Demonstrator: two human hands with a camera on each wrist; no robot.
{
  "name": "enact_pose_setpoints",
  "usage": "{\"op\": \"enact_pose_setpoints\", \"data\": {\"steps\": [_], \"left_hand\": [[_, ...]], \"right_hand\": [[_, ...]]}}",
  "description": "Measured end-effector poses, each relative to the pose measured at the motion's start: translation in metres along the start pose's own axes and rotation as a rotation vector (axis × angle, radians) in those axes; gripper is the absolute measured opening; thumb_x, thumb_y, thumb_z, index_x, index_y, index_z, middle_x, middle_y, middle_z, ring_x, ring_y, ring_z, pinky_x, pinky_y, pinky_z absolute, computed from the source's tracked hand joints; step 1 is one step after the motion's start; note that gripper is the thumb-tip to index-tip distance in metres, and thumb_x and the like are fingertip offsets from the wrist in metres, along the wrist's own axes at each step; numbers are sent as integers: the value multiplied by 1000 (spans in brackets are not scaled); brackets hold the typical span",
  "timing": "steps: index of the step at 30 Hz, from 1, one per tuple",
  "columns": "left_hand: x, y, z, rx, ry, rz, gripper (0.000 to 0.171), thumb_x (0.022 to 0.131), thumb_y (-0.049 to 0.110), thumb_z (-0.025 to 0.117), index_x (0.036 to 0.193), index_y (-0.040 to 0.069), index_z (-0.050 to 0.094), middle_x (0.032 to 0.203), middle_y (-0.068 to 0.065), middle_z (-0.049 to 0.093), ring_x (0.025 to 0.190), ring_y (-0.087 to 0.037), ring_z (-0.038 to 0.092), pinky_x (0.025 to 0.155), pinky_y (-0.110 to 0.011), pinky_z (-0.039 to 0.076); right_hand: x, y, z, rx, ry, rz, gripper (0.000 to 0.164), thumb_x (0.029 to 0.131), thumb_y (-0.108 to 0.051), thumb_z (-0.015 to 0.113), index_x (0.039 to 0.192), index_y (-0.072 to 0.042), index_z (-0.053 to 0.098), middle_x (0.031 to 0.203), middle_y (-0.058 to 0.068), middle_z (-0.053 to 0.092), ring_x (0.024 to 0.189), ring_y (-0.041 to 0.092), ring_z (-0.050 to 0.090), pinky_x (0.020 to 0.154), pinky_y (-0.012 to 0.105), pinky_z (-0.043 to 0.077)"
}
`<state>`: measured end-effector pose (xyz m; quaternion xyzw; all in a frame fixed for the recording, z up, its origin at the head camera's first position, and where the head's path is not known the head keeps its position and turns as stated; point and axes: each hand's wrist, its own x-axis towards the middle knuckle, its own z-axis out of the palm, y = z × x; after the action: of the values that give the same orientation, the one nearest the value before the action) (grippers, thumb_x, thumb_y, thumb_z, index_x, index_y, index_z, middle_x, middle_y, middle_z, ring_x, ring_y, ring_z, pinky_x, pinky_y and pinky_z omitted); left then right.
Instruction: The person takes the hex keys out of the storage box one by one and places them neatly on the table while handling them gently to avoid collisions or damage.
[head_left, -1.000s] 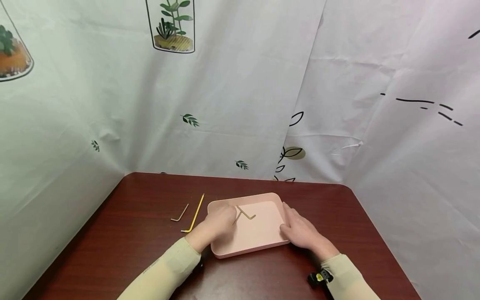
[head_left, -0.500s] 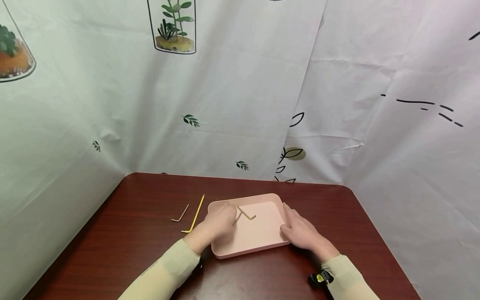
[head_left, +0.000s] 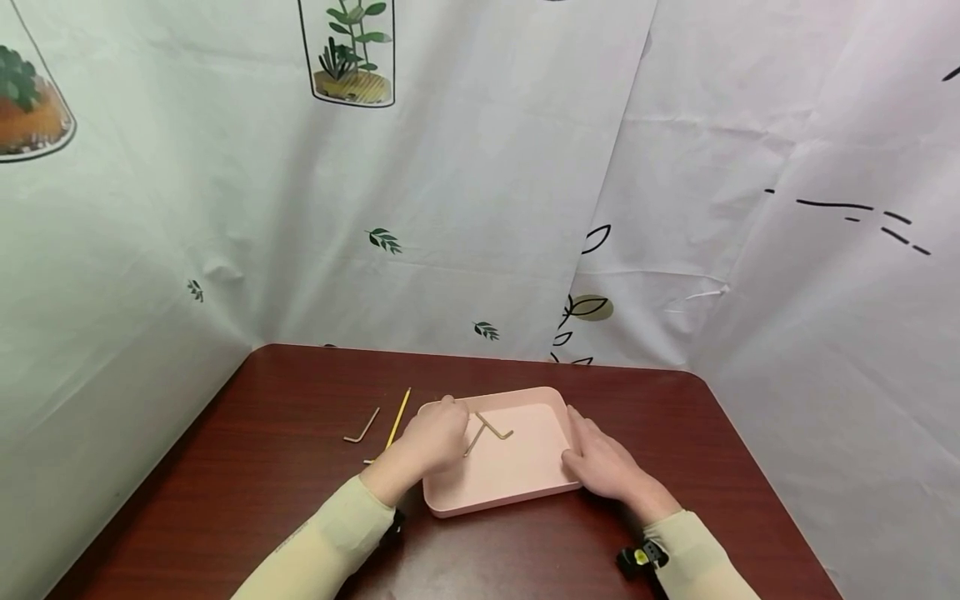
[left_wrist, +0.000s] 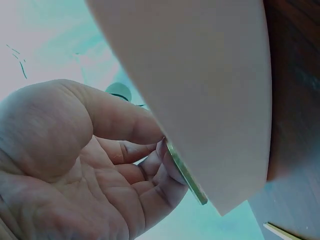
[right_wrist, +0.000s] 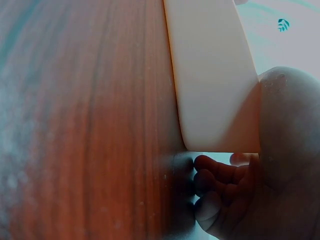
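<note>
A pink tray lies on the table, and my left hand is over its left end. In the left wrist view, the thumb and fingers of that hand pinch a gold-coloured hex key right at the tray's rim; part of it is hidden by the fingers. Inside the tray are a gold hex key and another thin hex key meeting it at an angle. My right hand grips the tray's right end, thumb at the rim and fingers down the outside.
Left of the tray on the brown table lie a small dull hex key and a longer yellow hex key, whose short end is partly behind my left wrist. White printed cloth walls in the table's back and sides.
My left hand has risen slightly and shifted a little away from the keys in the tray, covering more of the yellow key. My right hand and the tray stay in place.
</note>
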<state>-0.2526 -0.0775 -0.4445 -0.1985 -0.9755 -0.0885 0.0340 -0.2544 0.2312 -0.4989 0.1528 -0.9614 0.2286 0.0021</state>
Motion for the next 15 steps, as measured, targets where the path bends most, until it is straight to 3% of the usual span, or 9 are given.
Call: {"op": "enact_pose_setpoints", "data": {"steps": [6, 11, 15], "left_hand": [[-2, -3, -4, -49, -19, -45, 28, 98, 5, 76, 123, -7, 70, 107, -20, 66, 98, -38, 69, 88, -51, 59], [-4, -6, -10, -70, -14, -59, 24, 102, 6, 73, 121, -8, 68, 106, -20, 65, 99, -39, 68, 88, -52, 59], [-4, -12, -14, -107, -12, -90, 28, 98, 3, 76, 122, -7, 67, 108, -19, 64, 101, -37, 66, 84, -51, 57]], "right_hand": [[-1, 1, 0, 5, -2, 7, 81, 99, -18, 59, 172, 4, 31, 170, 26, 44, 149, 39, 53, 116, 59, 46], [0, 1, 1, -3, -3, 12, 81, 99, -19, 58, 172, 4, 30, 170, 25, 44, 148, 37, 53, 116, 58, 46], [1, 1, -1, 0, -7, 10, 81, 100, -19, 58, 172, 5, 29, 170, 26, 44, 150, 39, 52, 117, 59, 45]]}}
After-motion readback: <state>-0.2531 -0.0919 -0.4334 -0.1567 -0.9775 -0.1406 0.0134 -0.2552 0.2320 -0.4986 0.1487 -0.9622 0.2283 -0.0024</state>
